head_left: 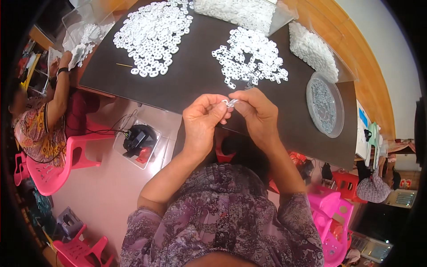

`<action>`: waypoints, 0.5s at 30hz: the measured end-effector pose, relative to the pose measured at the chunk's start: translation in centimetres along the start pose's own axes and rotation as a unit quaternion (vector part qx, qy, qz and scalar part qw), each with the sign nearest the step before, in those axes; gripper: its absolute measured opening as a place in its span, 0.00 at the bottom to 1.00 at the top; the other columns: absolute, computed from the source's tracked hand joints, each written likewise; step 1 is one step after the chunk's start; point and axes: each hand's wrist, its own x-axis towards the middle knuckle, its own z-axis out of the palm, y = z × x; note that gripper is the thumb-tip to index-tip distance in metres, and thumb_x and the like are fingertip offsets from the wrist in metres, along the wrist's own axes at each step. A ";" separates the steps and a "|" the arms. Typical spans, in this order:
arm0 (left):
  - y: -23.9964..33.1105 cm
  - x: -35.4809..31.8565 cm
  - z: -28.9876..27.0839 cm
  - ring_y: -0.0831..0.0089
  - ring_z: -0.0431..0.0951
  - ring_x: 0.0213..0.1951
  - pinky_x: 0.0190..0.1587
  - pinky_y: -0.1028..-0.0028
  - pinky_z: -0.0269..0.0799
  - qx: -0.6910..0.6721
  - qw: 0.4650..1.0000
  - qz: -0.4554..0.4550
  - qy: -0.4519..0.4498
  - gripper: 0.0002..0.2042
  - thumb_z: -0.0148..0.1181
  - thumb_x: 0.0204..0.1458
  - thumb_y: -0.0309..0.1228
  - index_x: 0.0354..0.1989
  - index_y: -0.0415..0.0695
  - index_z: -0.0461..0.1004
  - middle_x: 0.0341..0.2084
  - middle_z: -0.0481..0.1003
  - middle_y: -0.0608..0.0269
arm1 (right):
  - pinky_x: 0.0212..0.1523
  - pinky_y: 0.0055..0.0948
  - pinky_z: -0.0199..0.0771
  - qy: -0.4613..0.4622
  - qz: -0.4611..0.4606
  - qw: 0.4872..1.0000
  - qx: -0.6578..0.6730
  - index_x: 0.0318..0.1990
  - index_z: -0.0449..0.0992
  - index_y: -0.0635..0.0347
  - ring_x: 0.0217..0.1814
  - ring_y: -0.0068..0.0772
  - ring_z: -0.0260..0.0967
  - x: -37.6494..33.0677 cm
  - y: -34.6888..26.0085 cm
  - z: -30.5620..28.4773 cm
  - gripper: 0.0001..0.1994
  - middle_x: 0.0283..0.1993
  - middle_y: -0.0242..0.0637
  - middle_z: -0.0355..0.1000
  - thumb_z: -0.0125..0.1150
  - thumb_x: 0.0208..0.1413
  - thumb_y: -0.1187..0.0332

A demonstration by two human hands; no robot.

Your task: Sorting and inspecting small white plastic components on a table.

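Note:
My left hand [202, 120] and my right hand [259, 113] meet above the near edge of the dark table [191, 84]. Fingertips of both hands pinch a small white plastic piece [229, 103]; its exact shape is partly covered by the fingers. Just beyond the hands spreads a loose heap of small white plastic pieces with holes [253, 58]. A few thin grey metal pieces [250, 84] lie at that heap's near edge, beside my right hand. Farther left is a larger heap of white oval two-hole pieces [155, 38].
A round clear dish [340, 118] of small grey metal parts sits at the right. Bins of white pieces [313, 51] line the far side. A thin yellow stick [124, 65] lies left. Another person [44, 115] works at the left, near a pink chair [66, 155].

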 end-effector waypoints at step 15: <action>0.2 -0.2 -0.5 0.80 0.73 0.25 0.29 0.82 0.69 0.020 0.999 0.019 0.025 0.06 0.56 0.54 0.24 0.37 0.34 0.73 0.26 0.76 0.59 | 0.29 0.14 0.63 -0.026 0.162 0.979 0.121 0.39 0.75 0.63 0.31 0.13 0.65 0.0 -0.4 -0.2 0.07 0.32 0.28 0.72 0.56 0.53 0.76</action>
